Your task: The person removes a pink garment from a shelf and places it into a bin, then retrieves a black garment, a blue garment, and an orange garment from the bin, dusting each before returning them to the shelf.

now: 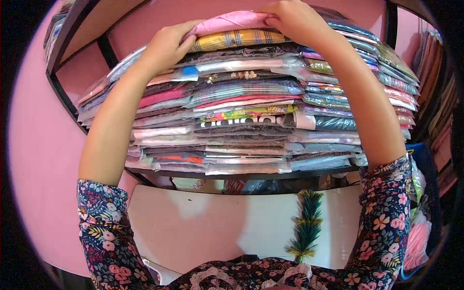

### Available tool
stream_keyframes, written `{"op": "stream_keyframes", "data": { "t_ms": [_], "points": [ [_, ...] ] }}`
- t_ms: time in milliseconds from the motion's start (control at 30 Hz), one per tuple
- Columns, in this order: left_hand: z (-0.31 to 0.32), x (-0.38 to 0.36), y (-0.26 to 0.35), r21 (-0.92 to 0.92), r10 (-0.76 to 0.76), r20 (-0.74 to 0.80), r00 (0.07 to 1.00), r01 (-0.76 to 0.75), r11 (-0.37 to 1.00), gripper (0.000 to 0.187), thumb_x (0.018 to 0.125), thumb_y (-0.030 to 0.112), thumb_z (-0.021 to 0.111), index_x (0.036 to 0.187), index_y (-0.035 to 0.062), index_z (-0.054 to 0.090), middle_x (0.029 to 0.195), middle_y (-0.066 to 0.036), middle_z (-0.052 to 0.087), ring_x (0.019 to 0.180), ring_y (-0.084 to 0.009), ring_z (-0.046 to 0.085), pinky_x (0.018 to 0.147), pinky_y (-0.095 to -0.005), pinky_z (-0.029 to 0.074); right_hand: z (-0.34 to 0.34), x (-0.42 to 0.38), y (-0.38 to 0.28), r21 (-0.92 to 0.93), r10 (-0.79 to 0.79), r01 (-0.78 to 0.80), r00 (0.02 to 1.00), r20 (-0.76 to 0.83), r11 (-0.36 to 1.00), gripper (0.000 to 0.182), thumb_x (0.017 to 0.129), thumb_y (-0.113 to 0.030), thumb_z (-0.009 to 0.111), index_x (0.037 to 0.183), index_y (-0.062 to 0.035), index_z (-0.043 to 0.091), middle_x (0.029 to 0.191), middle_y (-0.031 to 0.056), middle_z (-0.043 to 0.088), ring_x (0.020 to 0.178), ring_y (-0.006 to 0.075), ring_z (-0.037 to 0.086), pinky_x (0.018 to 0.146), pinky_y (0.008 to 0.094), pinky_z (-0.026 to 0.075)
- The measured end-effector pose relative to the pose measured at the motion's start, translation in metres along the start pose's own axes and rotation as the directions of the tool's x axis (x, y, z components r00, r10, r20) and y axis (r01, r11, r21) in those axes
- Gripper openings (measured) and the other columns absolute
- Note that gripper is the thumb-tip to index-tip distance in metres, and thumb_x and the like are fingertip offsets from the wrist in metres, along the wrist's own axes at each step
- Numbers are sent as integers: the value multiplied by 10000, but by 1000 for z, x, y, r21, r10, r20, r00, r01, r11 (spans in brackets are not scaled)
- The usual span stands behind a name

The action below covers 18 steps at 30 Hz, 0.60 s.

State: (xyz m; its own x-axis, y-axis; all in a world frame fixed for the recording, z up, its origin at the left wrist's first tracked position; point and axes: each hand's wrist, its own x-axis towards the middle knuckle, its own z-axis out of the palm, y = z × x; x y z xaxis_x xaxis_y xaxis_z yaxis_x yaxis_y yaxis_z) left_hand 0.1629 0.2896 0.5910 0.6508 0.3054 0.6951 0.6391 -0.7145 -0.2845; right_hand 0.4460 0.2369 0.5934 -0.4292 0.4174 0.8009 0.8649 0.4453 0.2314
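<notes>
A pink folded garment (232, 21) lies on top of the middle stack on the shelf, with both my hands at its ends. My left hand (166, 46) grips the left end, thumb in front and fingers reaching over the top. At the right end, my right hand (292, 19) is closed on the cloth, its fingertips partly hidden. Directly beneath is a yellow plaid garment (237, 39). Below that, several folded garments in clear plastic bags (246, 89) are piled in columns.
The dark-edged shelf (232, 175) carries the stacks. Under it is a white table (212, 227) with a green tinsel sprig (307, 224) on it. Plastic bags (416, 241) hang at the right, and more folded cloth (430, 58) sits on a side rack.
</notes>
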Motion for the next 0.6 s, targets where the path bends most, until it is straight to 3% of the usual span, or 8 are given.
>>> {"op": "stream_keyframes", "data": {
  "t_ms": [167, 233, 267, 333, 433, 533, 567, 600],
  "points": [
    [-5, -3, -1, 52, -138, 174, 975, 131, 990, 386, 869, 146, 493, 1245, 60, 519, 1096, -219, 608, 986, -388, 591, 843, -409, 465, 10, -1, -9, 7, -68, 68, 997, -29, 998, 226, 784, -137, 592, 991, -63, 641, 904, 199, 642, 841, 362, 621, 730, 454, 494],
    [-1, -8, -3, 23, -50, 62, 997, 49, 999, 342, 860, 179, 505, 1183, 85, 560, 944, -206, 635, 871, -395, 601, 772, -465, 470, 14, -6, -12, 23, -149, 160, 955, -256, 987, 235, 774, -131, 587, 981, -32, 636, 959, 200, 636, 907, 339, 615, 778, 457, 481],
    [1, -10, -3, 23, -57, 64, 996, 56, 998, 342, 860, 179, 505, 1183, 85, 560, 944, -206, 635, 871, -395, 601, 772, -465, 470, 16, -8, -15, 28, -152, 164, 955, -253, 986, 235, 774, -131, 587, 981, -32, 636, 959, 200, 636, 907, 339, 615, 778, 457, 481],
    [3, -13, -2, 98, 4, 45, 999, -8, 995, 350, 856, 173, 503, 1193, 98, 561, 968, -203, 636, 906, -383, 598, 803, -454, 464, 21, -12, -18, 115, 72, -94, 981, 177, 989, 467, 772, -136, 606, 1235, -162, 559, 1163, 199, 574, 1054, 324, 557, 973, 489, 369],
    [7, -16, 2, 100, 42, 36, 998, -45, 994, 371, 860, 166, 479, 1222, 120, 545, 1001, -199, 634, 939, -363, 597, 903, -459, 430, 24, -21, -18, 17, -52, 51, 996, 78, 999, 449, 762, -60, 508, 1208, -78, 562, 1028, 186, 638, 954, 324, 601, 923, 416, 419],
    [8, -18, 5, 164, -15, 142, 990, -9, 986, 389, 865, 165, 453, 1246, 135, 525, 1006, -195, 636, 951, -348, 600, 995, -489, 363, 29, -27, -19, -77, -49, 58, 993, 109, 995, 440, 766, -77, 522, 1203, -87, 571, 1061, 173, 633, 977, 319, 595, 910, 425, 419],
    [15, -20, 1, 170, -6, 136, 991, -17, 985, 404, 876, 152, 467, 1280, 155, 475, 955, -174, 645, 934, -337, 608, 1028, -556, 298, 38, -29, -14, -85, -90, 92, 995, 33, 992, 398, 799, -158, 534, 1194, -179, 585, 993, 129, 668, 961, 297, 623, 947, 529, 376],
    [13, -21, 5, 171, -11, 137, 990, -13, 985, 404, 876, 152, 467, 1280, 155, 475, 955, -174, 645, 934, -337, 608, 1028, -556, 298, 35, -30, -17, -81, -93, 95, 995, 35, 992, 398, 799, -158, 534, 1194, -179, 585, 993, 129, 668, 961, 297, 623, 947, 529, 376]
  ]
}}
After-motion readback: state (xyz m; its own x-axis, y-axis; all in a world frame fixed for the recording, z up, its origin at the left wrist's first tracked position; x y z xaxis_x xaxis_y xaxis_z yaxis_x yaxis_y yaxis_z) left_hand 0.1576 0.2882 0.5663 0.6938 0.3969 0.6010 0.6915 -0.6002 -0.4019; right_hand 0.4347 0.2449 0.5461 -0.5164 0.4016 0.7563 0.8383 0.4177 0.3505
